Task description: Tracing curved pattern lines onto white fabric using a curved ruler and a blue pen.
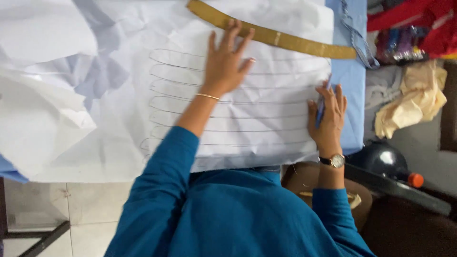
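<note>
left hand [223,64]: fingers spread, pressed flat on white pattern paper [266,119], fingertips touching gold curved ruler [271,35] | right hand [327,119]: blue pen [321,107] gripped at right edge | paper judged thin, light, crease-prone, best pinned flat

Wearer: teal long-sleeved top.
Thin gold bangle on left wrist [208,96]; gold-cased watch, dark strap, on right wrist [336,160].

White lined paper [266,119] flat, blue pen [321,108] upright.
</note>
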